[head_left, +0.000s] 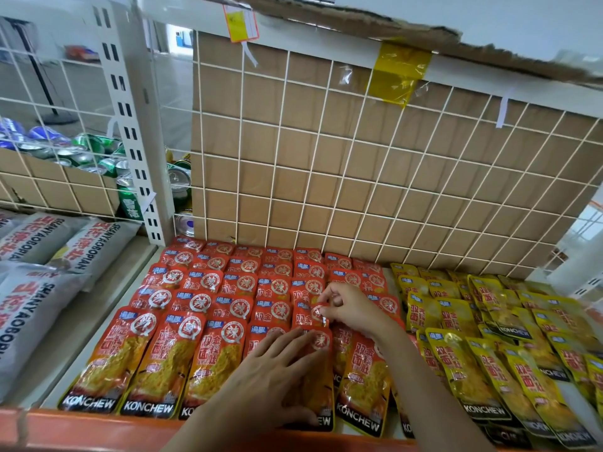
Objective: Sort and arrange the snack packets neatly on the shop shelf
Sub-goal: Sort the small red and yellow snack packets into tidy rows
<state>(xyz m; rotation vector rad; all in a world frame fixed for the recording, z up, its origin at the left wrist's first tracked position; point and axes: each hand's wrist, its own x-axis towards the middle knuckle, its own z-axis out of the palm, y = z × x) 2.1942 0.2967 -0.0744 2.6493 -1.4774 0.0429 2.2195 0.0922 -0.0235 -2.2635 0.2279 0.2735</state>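
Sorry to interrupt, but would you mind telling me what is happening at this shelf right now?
A person is tidying red snack packets laid in overlapping rows on the shelf. The left hand lies flat on a front-row packet, while the right hand pinches the top edge of a red packet just behind it. Yellow packets fill the right side, less evenly lined up. Grey bags lie to the left.

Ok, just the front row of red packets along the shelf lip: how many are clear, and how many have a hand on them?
Clear red packets, left of the left hand: 3
Red packet under the left hand: 1
Clear red packet right of it: 1
Total: 5
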